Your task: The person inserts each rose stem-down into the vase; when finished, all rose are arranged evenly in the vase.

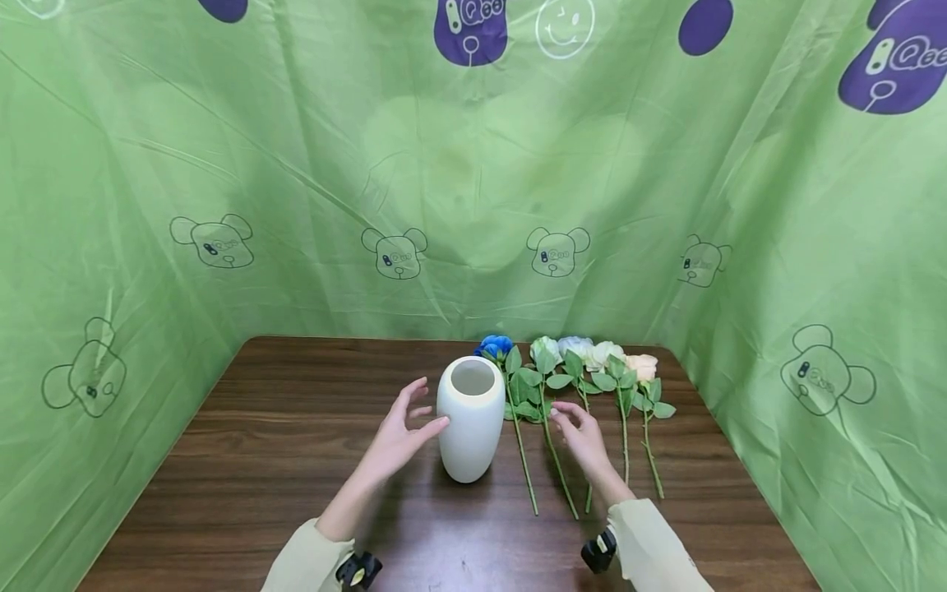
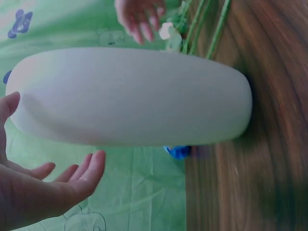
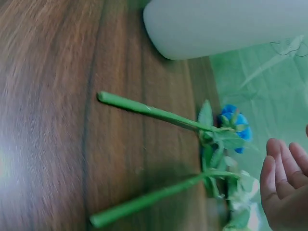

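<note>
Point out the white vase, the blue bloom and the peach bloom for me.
White vase (image 1: 470,427): head view, on the front of its body, below the rim.
Blue bloom (image 1: 494,345): head view, on its petals.
Peach bloom (image 1: 642,367): head view, on its petals.

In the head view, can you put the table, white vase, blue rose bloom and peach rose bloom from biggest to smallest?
1. Wooden table
2. White vase
3. Blue rose bloom and peach rose bloom: too alike to rank
</note>
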`<action>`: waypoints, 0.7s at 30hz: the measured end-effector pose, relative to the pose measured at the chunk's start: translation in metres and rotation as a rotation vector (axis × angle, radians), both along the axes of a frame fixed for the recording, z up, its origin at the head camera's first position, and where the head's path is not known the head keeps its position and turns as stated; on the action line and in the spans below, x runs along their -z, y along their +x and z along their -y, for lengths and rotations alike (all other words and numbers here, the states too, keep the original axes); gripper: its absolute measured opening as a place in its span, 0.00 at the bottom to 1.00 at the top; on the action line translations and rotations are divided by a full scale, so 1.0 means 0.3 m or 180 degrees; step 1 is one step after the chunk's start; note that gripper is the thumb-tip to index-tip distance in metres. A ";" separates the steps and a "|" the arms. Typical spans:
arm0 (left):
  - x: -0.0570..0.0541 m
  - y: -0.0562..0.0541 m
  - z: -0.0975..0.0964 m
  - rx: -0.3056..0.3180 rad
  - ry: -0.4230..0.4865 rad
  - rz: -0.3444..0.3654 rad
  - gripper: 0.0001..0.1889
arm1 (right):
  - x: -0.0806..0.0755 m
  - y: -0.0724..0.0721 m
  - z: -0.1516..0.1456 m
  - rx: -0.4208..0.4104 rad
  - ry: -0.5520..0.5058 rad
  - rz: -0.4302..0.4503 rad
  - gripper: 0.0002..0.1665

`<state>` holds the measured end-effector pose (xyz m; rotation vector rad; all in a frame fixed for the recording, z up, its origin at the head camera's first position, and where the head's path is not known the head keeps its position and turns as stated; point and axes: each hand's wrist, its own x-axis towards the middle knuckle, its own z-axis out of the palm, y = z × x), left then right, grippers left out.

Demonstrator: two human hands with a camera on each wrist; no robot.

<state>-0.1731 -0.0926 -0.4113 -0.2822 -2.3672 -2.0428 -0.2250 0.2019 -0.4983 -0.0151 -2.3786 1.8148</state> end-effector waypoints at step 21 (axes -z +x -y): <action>0.043 -0.040 -0.029 0.0082 0.0264 0.0581 0.33 | 0.143 -0.075 0.127 0.0006 0.0554 0.0549 0.17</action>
